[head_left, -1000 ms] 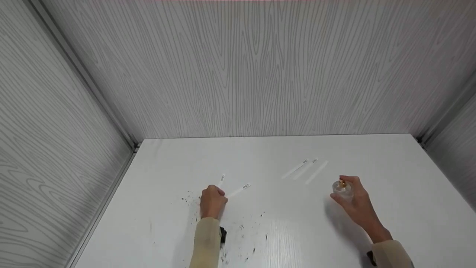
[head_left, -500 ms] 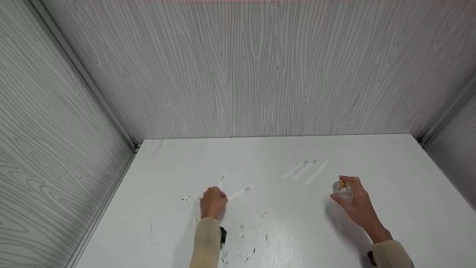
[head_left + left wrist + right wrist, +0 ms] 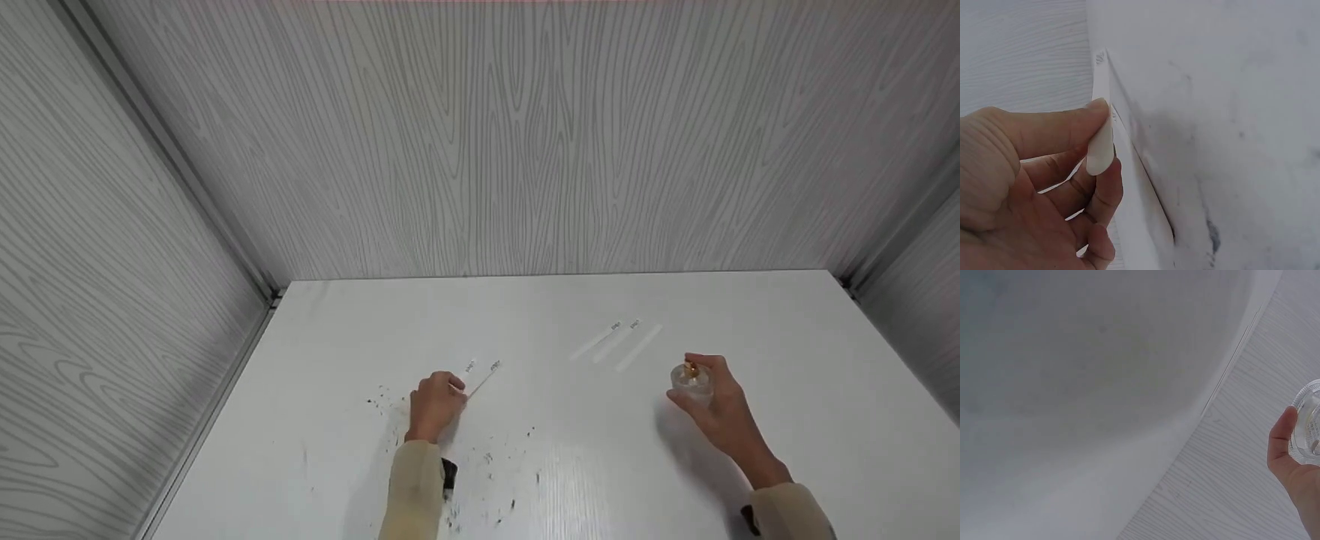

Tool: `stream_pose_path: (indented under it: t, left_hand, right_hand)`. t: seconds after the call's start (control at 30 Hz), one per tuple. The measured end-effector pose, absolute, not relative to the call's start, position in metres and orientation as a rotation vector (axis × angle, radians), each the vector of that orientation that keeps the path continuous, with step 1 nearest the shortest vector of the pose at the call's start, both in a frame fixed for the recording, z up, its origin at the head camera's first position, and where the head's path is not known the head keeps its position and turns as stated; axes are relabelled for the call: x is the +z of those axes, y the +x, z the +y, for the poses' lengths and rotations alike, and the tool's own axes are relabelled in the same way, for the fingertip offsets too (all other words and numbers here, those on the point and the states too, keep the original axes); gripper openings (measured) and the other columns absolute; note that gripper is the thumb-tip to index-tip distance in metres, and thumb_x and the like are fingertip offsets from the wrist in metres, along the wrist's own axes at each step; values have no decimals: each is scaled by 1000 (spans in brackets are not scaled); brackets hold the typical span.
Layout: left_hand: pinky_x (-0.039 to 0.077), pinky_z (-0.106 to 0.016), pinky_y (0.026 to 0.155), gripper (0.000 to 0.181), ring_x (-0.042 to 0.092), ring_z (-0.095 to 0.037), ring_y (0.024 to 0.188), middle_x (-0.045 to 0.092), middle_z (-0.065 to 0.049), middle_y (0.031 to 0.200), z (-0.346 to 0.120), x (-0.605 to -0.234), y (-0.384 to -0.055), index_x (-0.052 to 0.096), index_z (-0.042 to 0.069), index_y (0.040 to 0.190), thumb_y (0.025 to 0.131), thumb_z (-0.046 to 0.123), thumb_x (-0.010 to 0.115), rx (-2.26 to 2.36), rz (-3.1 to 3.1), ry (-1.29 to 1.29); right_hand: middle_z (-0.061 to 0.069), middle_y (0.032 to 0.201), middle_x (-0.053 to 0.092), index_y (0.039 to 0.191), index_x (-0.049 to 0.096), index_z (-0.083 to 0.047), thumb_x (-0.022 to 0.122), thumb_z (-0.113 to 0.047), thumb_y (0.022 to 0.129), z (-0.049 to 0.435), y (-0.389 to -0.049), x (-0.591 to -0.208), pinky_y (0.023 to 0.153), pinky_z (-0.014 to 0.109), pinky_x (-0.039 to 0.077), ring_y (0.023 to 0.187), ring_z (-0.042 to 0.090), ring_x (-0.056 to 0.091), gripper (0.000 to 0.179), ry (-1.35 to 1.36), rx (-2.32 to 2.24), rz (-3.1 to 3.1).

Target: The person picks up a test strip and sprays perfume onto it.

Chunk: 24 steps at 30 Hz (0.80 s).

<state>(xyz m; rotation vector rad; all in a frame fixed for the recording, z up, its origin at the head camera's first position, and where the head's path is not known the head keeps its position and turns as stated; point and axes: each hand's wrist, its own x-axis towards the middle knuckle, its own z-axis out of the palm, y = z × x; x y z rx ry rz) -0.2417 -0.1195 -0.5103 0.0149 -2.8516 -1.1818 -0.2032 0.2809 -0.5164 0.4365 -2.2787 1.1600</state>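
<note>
In the left wrist view, my left hand (image 3: 436,405) pinches a white paper test strip (image 3: 1100,149) behind its thumb tip, the rounded end pointing down and small print at the upper end. A second printed strip (image 3: 469,367) shows beside it in the head view, its lower part hidden by the fingers. At the right, my right hand (image 3: 724,409) grips a clear glass perfume bottle (image 3: 691,386) with a gold spray top, the index finger at the top and the thumb on the near side. Only part of the bottle appears in the right wrist view.
Three more paper strips (image 3: 637,348) lie slanted side by side on the white table (image 3: 360,322), between the hands and farther back. Dark specks (image 3: 489,474) dot the table near the left forearm. Grey wood-grain panels (image 3: 517,150) enclose the back and sides.
My left hand has shifted slightly right. The two strips by it have turned closer together, and one now shows thin, nearly edge-on. The right hand and the bottle have stayed put.
</note>
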Motion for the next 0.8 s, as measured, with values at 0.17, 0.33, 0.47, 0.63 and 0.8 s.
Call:
stream_pose_path:
  t: [0.17, 0.33, 0.47, 0.63, 0.8]
  left_hand:
    - [53, -38, 76, 12, 61, -24, 84, 67, -14, 94, -115, -508, -245, 73, -9, 101, 92, -3, 67, -1446, -2761, -19]
    - [57, -30, 65, 17, 67, -19, 77, 67, -11, 93, -109, -506, -244, 68, -8, 111, 98, 3, 63, -1748, -2763, -65]
    - [61, -30, 64, 18, 74, -23, 72, 73, -14, 88, -101, -506, -243, 64, -8, 115, 100, 1, 60, -1983, -2747, -62]
    - [61, -30, 65, 21, 75, -25, 73, 74, -17, 90, -88, -505, -241, 63, -11, 118, 99, -4, 59, -2069, -2712, -93]
    - [60, -28, 59, 25, 74, -23, 69, 75, -15, 94, -72, -505, -237, 62, -10, 124, 100, -3, 58, -2099, -2681, -56]
  right_hand:
    - [30, 121, 59, 126, 48, 11, 75, 14, 79, 280, -203, -515, 96, 5, 28, 115, -13, 40, 54, 428, 1164, -2281]
    - [29, 122, 59, 126, 49, 11, 75, 14, 80, 280, -203, -513, 97, 5, 28, 115, -12, 41, 53, 429, 1176, -2278]
    - [28, 121, 59, 126, 49, 11, 76, 14, 80, 279, -203, -513, 96, 6, 29, 115, -10, 42, 53, 434, 1191, -2269]
    - [29, 122, 59, 126, 49, 12, 76, 15, 80, 278, -204, -512, 96, 6, 30, 115, -10, 42, 54, 442, 1204, -2268]
    - [30, 121, 58, 125, 49, 14, 76, 16, 79, 276, -205, -513, 98, 6, 29, 117, -11, 41, 54, 457, 1201, -2257]
